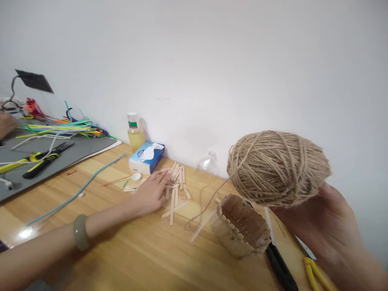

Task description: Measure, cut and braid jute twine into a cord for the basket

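Note:
A big ball of jute twine (279, 167) is held up on the right by my right hand (324, 224), its fingers closed around the underside and partly hidden behind it. A loose strand trails from the ball down to the table. Below it stands a small container made of craft sticks (241, 228), open at the top. Over on the other side, my left hand (153, 190) lies with fingers stretched out on a loose pile of craft sticks (172, 200). A bracelet (81, 232) circles the left wrist.
Beside the container lie a black-handled knife (280, 262) and yellow-handled scissors (313, 270). A tissue pack (147, 157), a bottle (135, 133) and a clear plastic dome (209, 161) stand near the wall. Pliers (45, 161) and pipe cleaners (66, 129) lie left, near another person's hand (6, 125).

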Demonstrator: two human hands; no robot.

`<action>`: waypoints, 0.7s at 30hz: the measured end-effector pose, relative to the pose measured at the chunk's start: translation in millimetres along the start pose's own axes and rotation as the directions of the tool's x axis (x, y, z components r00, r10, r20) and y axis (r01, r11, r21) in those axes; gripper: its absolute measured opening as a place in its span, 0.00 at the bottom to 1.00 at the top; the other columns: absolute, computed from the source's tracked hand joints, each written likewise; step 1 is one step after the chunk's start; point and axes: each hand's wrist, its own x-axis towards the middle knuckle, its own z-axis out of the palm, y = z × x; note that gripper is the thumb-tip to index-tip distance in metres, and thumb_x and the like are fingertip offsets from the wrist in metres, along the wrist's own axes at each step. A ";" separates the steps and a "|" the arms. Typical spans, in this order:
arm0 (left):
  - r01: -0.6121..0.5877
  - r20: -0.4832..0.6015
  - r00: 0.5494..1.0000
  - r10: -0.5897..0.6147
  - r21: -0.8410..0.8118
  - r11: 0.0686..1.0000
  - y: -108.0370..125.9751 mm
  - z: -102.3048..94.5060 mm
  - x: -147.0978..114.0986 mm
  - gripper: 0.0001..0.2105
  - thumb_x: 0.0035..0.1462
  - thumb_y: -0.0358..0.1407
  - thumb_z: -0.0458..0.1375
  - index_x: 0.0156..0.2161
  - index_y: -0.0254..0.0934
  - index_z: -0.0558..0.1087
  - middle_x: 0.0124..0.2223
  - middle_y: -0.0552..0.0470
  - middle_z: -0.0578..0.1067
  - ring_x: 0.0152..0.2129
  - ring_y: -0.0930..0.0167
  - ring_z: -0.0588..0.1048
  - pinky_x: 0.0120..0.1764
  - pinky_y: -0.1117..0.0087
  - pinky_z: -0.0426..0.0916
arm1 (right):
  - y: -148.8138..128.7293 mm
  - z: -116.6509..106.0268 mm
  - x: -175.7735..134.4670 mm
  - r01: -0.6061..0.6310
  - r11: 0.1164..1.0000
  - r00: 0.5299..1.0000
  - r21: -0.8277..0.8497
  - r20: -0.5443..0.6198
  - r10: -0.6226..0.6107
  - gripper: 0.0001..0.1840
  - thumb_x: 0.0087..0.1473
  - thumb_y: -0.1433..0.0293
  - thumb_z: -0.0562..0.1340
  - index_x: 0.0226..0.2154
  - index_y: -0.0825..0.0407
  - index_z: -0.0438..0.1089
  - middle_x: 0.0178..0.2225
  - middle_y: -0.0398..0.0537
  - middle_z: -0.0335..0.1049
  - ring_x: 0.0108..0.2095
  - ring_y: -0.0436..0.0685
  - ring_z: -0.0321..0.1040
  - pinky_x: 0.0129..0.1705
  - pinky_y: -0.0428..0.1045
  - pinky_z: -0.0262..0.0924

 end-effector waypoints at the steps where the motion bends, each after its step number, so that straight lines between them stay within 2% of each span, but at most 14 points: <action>1: -0.038 -0.021 0.999 0.038 -0.017 0.999 6.4 -3.1 0.9 0.29 0.49 0.32 0.48 0.59 0.31 0.52 0.60 0.43 0.55 0.57 0.62 0.51 0.57 0.62 0.47 | 1.2 1.3 0.1 -0.003 1.000 1.000 0.005 -0.002 0.003 0.16 0.40 0.64 0.60 0.36 0.37 0.69 0.43 0.40 0.70 0.44 0.63 0.66 0.41 0.60 0.65; 3: -0.152 -0.024 0.988 0.151 -0.054 0.987 17.0 -4.3 4.6 0.27 0.55 0.36 0.46 0.60 0.34 0.49 0.61 0.46 0.53 0.58 0.64 0.48 0.58 0.60 0.43 | 3.6 4.7 0.7 -0.003 1.000 1.000 0.012 -0.004 0.003 0.16 0.40 0.65 0.60 0.37 0.37 0.69 0.43 0.39 0.70 0.45 0.61 0.65 0.39 0.58 0.66; 6: -0.324 0.101 0.938 0.332 -0.086 0.942 23.7 6.0 11.3 0.31 0.56 0.49 0.43 0.62 0.41 0.42 0.63 0.48 0.47 0.59 0.60 0.43 0.57 0.53 0.38 | 5.9 8.7 0.8 0.001 1.000 1.000 0.012 0.020 -0.001 0.15 0.41 0.64 0.60 0.36 0.38 0.69 0.42 0.40 0.70 0.45 0.59 0.65 0.37 0.54 0.68; 8: -0.356 0.169 0.916 0.364 -0.076 0.931 21.4 15.8 14.4 0.30 0.57 0.51 0.40 0.61 0.42 0.44 0.63 0.48 0.48 0.59 0.60 0.44 0.56 0.51 0.37 | 5.5 8.9 -0.3 0.008 1.000 0.999 0.003 0.038 -0.008 0.14 0.42 0.63 0.60 0.36 0.39 0.70 0.41 0.40 0.71 0.43 0.59 0.66 0.36 0.53 0.68; 9: -0.346 0.176 0.920 0.351 -0.061 0.936 18.9 19.5 15.4 0.28 0.58 0.49 0.38 0.61 0.42 0.46 0.62 0.48 0.51 0.59 0.61 0.45 0.56 0.51 0.37 | 4.7 8.2 -1.1 0.010 1.000 0.999 0.000 0.044 -0.010 0.14 0.42 0.63 0.60 0.36 0.39 0.70 0.41 0.40 0.71 0.42 0.59 0.67 0.35 0.53 0.68; 11: -0.311 0.147 0.939 0.311 -0.025 0.950 13.4 21.8 17.4 0.24 0.60 0.45 0.35 0.59 0.40 0.51 0.61 0.46 0.54 0.59 0.63 0.48 0.56 0.51 0.35 | 3.0 6.2 -2.4 0.011 1.000 0.998 0.004 0.058 -0.011 0.14 0.41 0.63 0.61 0.36 0.39 0.70 0.40 0.40 0.71 0.40 0.59 0.68 0.33 0.53 0.68; 13: -0.296 0.086 0.951 0.298 -0.032 0.955 10.9 15.1 20.6 0.23 0.60 0.44 0.37 0.57 0.40 0.57 0.60 0.46 0.55 0.58 0.62 0.49 0.56 0.49 0.32 | 1.9 4.3 -2.2 0.010 1.000 0.997 0.028 0.080 -0.012 0.14 0.42 0.63 0.61 0.36 0.40 0.70 0.40 0.40 0.71 0.40 0.58 0.68 0.33 0.52 0.68; 15: -0.279 -0.012 0.960 0.280 -0.146 0.949 14.6 0.6 26.9 0.22 0.59 0.44 0.41 0.55 0.39 0.60 0.60 0.45 0.56 0.58 0.61 0.50 0.56 0.48 0.33 | 2.4 3.4 -0.1 -0.001 0.998 0.995 0.055 0.104 -0.004 0.13 0.44 0.64 0.60 0.36 0.41 0.70 0.41 0.40 0.71 0.41 0.58 0.67 0.33 0.51 0.68; 16: -0.263 -0.068 0.965 0.254 -0.260 0.929 19.2 -8.5 31.3 0.21 0.59 0.44 0.42 0.55 0.39 0.61 0.59 0.45 0.57 0.58 0.61 0.51 0.56 0.49 0.36 | 3.3 3.4 1.5 -0.015 0.998 0.994 0.066 0.109 0.007 0.12 0.45 0.64 0.59 0.36 0.42 0.69 0.41 0.41 0.70 0.41 0.58 0.66 0.34 0.51 0.67; 17: -0.246 -0.113 0.969 0.218 -0.411 0.878 25.6 -17.9 36.5 0.21 0.58 0.44 0.44 0.55 0.39 0.61 0.59 0.44 0.59 0.57 0.62 0.53 0.56 0.51 0.40 | 4.6 3.9 3.4 -0.032 0.996 0.994 0.078 0.105 0.024 0.12 0.46 0.64 0.59 0.37 0.42 0.69 0.41 0.41 0.70 0.41 0.57 0.66 0.35 0.51 0.67; 18: -0.230 -0.136 0.973 0.185 -0.579 0.782 33.4 -27.0 42.3 0.22 0.57 0.43 0.47 0.55 0.39 0.60 0.58 0.44 0.60 0.56 0.62 0.55 0.56 0.54 0.44 | 6.2 4.8 5.2 -0.056 0.994 0.994 0.091 0.097 0.047 0.12 0.47 0.64 0.58 0.37 0.43 0.69 0.42 0.42 0.70 0.41 0.57 0.66 0.36 0.51 0.66; 19: -0.215 -0.139 0.976 0.169 -0.741 0.636 42.4 -35.1 48.3 0.23 0.55 0.43 0.50 0.55 0.40 0.59 0.58 0.44 0.60 0.55 0.63 0.57 0.55 0.56 0.48 | 8.1 6.2 6.8 -0.087 0.991 0.993 0.106 0.086 0.078 0.12 0.48 0.63 0.58 0.38 0.44 0.68 0.41 0.42 0.70 0.40 0.56 0.66 0.36 0.50 0.65; 21: -0.170 -0.118 0.972 0.202 -0.951 0.260 62.1 -47.0 59.3 0.28 0.49 0.43 0.58 0.56 0.41 0.58 0.59 0.44 0.57 0.54 0.61 0.58 0.54 0.58 0.53 | 12.1 10.5 8.4 -0.156 0.978 0.987 0.137 0.065 0.149 0.13 0.50 0.61 0.56 0.38 0.46 0.68 0.40 0.43 0.70 0.38 0.56 0.66 0.35 0.50 0.65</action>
